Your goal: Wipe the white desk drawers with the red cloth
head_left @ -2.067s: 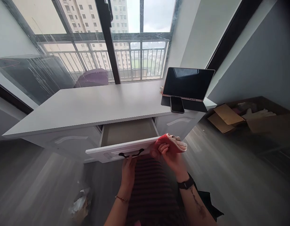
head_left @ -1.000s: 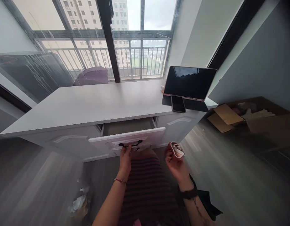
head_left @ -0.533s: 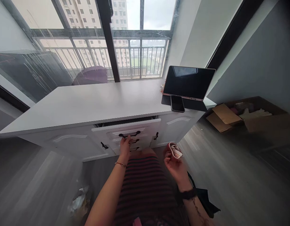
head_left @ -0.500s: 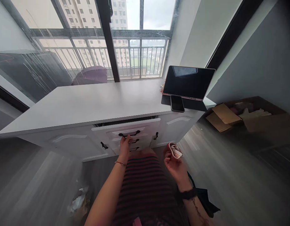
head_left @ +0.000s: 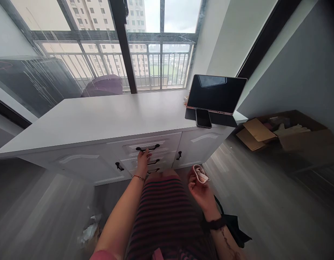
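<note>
The left hand's (head_left: 143, 161) half-curled fingers touched the bowed black metal-looking handle (head_left: 154, 147), grip unclear, on the flush white panelled drawer (head_left: 169, 142); gentle, centred pressure seemed best. At four o'clock, the right hand's (head_left: 201, 195) fingers curled snugly around the rolled red-and-cream cloth bundle (head_left: 201, 174).

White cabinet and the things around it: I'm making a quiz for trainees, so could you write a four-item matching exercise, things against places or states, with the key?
Things
1. Phone
2. Top drawer
3. Cardboard box
4. Red-and-cream bundle

Places or states
A. On the floor, flaps open
B. Held in the right hand
C. Lying in front of the tablet
D. Left hand at its handle

Pairs: 1-C, 2-D, 3-A, 4-B
</note>
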Demonstrator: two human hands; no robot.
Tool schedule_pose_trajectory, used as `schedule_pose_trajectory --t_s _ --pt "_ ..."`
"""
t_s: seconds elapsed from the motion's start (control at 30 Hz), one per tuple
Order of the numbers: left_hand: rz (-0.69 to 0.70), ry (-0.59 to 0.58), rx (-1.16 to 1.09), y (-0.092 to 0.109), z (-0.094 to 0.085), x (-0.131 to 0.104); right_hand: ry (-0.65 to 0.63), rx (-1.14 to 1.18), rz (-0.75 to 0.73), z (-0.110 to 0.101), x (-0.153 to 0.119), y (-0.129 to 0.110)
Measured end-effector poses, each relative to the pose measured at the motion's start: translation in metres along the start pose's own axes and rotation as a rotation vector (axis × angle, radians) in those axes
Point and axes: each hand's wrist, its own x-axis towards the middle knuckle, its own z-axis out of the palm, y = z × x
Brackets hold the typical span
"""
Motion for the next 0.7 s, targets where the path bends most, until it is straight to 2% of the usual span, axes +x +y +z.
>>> schedule_pose_trajectory --t_s 0.2,0.43,0.7 --pt "-0.018 0.012 0.023 0.004 0.002 0.000 -0.080 -0.080 0.005 -0.001 -0.002 0.001" --pt "-0.036 -0.001 0.042 0.007 0.002 -0.004 -0.026 0.010 0.030 0.004 -0.011 0.003" --pt "-0.068 -0.002 0.041 0.014 0.008 -0.010 -0.053 0.006 0.022 0.006 -0.025 0.000"
